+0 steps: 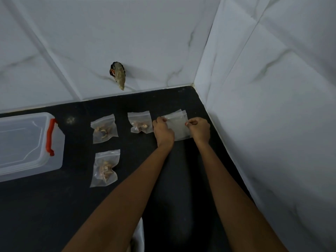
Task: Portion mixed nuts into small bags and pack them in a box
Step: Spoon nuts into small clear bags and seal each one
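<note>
White marbled tile walls meet in a corner over a black counter. One clear plastic box with a red latch sits closed at the left. Three small bags of nuts lie mid-counter: two in a row, one nearer. By the corner, the left hand and right hand each pinch overlapping empty bags, at least two.
</note>
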Demonstrator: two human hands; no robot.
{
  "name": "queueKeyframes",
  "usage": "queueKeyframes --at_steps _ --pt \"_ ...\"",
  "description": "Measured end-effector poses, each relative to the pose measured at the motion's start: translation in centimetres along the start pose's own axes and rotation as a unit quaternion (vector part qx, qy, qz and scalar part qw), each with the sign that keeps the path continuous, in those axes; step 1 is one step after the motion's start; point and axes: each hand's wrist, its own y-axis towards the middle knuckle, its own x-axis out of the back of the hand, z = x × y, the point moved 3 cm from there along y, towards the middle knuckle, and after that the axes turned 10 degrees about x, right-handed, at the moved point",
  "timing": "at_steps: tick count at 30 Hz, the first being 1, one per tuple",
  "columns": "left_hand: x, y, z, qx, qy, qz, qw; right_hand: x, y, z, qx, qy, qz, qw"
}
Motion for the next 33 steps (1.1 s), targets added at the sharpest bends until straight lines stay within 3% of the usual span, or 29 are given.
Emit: queueKeyframes --at_steps 4,9,16,24,33 --pt "0.0 0.0 0.0 0.000 0.005 0.008 1.000 0.5 -0.4 0.1 0.017 -0.005 -0.013 1.000" --pt "0.3 -0.4 -0.2 0.008 -0.016 0.018 1.000 1.5 -0.8 0.6 0.036 0.078 -0.009 0.996" --pt "2.8 -3.7 0.0 0.038 -0.139 0.076 0.987 2.8 -3.9 1.2 -0.030 0.211 0.035 0.976" --pt "9.5 -9.2 2.8 0.043 -0.215 0.118 0.968 3.2 -12.9 3.4 -0.102 0.321 0.065 0.939" --pt "17.9 -14.6 8.9 0.033 -0.184 0.109 0.976 2.2 -23.4 6.3 -0.098 0.403 0.148 0.898"
